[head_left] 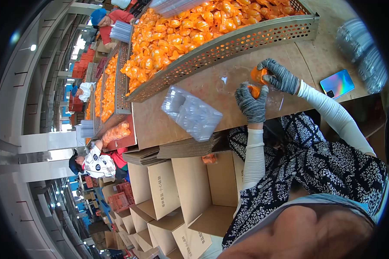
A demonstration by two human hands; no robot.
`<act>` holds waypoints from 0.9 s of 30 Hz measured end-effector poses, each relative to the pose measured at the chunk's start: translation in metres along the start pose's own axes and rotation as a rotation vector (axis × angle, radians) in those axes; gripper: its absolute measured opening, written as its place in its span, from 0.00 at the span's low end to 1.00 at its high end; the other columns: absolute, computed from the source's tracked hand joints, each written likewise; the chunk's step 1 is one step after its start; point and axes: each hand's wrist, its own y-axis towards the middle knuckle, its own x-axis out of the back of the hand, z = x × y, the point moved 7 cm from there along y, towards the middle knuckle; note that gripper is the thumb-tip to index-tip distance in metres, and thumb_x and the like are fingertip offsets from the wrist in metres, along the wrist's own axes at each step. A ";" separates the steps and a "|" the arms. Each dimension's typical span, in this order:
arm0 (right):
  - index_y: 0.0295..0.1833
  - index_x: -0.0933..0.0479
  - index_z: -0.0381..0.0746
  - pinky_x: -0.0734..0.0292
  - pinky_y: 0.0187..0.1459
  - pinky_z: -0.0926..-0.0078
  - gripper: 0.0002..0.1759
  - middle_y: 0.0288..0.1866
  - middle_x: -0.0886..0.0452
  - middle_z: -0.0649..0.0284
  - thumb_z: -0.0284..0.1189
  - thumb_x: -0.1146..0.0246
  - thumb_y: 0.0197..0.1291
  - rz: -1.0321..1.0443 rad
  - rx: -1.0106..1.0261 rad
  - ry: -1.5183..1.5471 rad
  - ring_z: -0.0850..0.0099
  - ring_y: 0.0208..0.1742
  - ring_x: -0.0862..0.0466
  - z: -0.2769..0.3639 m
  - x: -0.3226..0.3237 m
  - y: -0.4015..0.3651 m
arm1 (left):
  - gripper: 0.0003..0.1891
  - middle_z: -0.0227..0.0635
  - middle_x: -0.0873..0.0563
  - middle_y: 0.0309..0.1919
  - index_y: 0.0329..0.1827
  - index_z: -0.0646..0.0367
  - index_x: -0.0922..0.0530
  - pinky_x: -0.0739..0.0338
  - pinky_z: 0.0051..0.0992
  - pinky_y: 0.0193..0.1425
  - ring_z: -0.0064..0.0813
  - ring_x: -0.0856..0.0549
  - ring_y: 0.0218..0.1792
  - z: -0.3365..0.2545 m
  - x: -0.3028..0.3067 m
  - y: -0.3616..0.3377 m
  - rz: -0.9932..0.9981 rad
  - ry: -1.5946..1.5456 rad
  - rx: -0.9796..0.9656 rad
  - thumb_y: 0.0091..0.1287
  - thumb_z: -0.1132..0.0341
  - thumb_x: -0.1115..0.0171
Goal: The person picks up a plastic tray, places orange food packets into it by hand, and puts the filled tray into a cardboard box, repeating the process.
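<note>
orange packets (181, 41), mottled grey gloves (251, 107), rainbow-sheened phone (340, 82), black-and-white patterned clothing (345, 172), white sleeves (322, 102)

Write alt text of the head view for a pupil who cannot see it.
A person's grey-gloved left hand and right hand each hold an orange piece above a brown worktable. Ahead, a perforated metal tray is heaped with shiny orange packets; clear plastic containers lie to the left, a smartphone to the right.
</note>
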 end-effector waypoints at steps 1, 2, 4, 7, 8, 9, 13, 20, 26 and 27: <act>0.56 0.32 0.37 0.28 0.55 0.69 0.19 0.51 0.28 0.53 0.27 0.40 0.60 0.034 0.113 -0.062 0.59 0.51 0.25 0.006 0.000 0.003 | 0.26 0.40 0.20 0.33 0.40 0.61 0.23 0.26 0.35 0.43 0.39 0.20 0.36 0.000 0.003 -0.001 -0.094 -0.041 -0.027 0.45 0.52 0.24; 0.56 0.31 0.37 0.28 0.55 0.69 0.19 0.51 0.28 0.52 0.26 0.39 0.59 0.069 0.222 -0.123 0.59 0.52 0.25 0.011 -0.001 0.004 | 0.26 0.40 0.20 0.33 0.40 0.61 0.23 0.26 0.35 0.43 0.39 0.20 0.36 0.001 0.002 -0.002 -0.092 -0.042 -0.026 0.45 0.52 0.24; 0.56 0.31 0.38 0.28 0.54 0.69 0.20 0.51 0.27 0.53 0.25 0.38 0.58 0.177 0.300 -0.188 0.59 0.52 0.24 0.016 -0.001 0.010 | 0.26 0.40 0.20 0.32 0.39 0.61 0.24 0.26 0.36 0.43 0.40 0.21 0.35 0.014 -0.007 -0.004 -0.004 -0.107 0.077 0.45 0.52 0.24; 0.56 0.31 0.39 0.27 0.53 0.68 0.22 0.52 0.25 0.55 0.24 0.37 0.55 0.444 0.281 -0.112 0.59 0.53 0.23 0.020 -0.006 0.020 | 0.26 0.40 0.20 0.31 0.39 0.60 0.24 0.26 0.37 0.42 0.41 0.21 0.34 0.020 -0.012 -0.002 0.142 -0.101 -0.003 0.45 0.51 0.24; 0.57 0.31 0.40 0.26 0.53 0.67 0.24 0.52 0.24 0.56 0.24 0.36 0.53 0.599 0.182 0.023 0.60 0.54 0.22 0.014 -0.010 0.022 | 0.26 0.40 0.20 0.31 0.39 0.60 0.24 0.26 0.37 0.42 0.41 0.21 0.34 0.021 -0.010 0.000 0.145 -0.101 -0.004 0.45 0.51 0.24; 0.57 0.32 0.41 0.25 0.53 0.65 0.26 0.51 0.22 0.58 0.24 0.34 0.51 0.630 0.129 -0.081 0.60 0.53 0.21 0.002 -0.010 0.028 | 0.27 0.40 0.20 0.31 0.39 0.60 0.24 0.27 0.37 0.42 0.41 0.22 0.34 0.017 -0.011 0.003 0.201 -0.045 -0.025 0.43 0.50 0.23; 0.57 0.32 0.41 0.24 0.51 0.64 0.27 0.49 0.21 0.57 0.26 0.32 0.51 0.471 0.210 -0.177 0.58 0.51 0.20 0.024 0.006 0.039 | 0.31 0.39 0.20 0.32 0.39 0.58 0.23 0.28 0.38 0.43 0.41 0.22 0.35 0.000 -0.010 0.007 0.222 0.064 -0.154 0.37 0.49 0.21; 0.56 0.31 0.40 0.24 0.48 0.65 0.27 0.47 0.19 0.54 0.31 0.30 0.50 0.716 -0.063 -0.395 0.55 0.48 0.18 -0.001 -0.005 0.037 | 0.33 0.40 0.20 0.33 0.40 0.58 0.24 0.28 0.38 0.44 0.41 0.22 0.36 0.005 -0.015 0.003 0.206 -0.002 -0.086 0.35 0.48 0.20; 0.55 0.28 0.38 0.23 0.50 0.67 0.26 0.47 0.19 0.54 0.31 0.30 0.49 0.488 -0.027 -0.038 0.57 0.49 0.19 -0.032 -0.014 0.035 | 0.32 0.40 0.21 0.34 0.41 0.61 0.25 0.27 0.36 0.45 0.42 0.22 0.37 0.028 -0.013 0.009 0.190 -0.099 -0.027 0.40 0.49 0.22; 0.55 0.27 0.38 0.24 0.51 0.67 0.26 0.47 0.20 0.53 0.30 0.30 0.49 0.457 0.091 -0.122 0.57 0.49 0.19 -0.030 -0.014 0.034 | 0.31 0.41 0.22 0.34 0.42 0.61 0.25 0.27 0.36 0.45 0.41 0.22 0.37 0.032 -0.014 0.010 0.199 -0.122 -0.054 0.43 0.49 0.23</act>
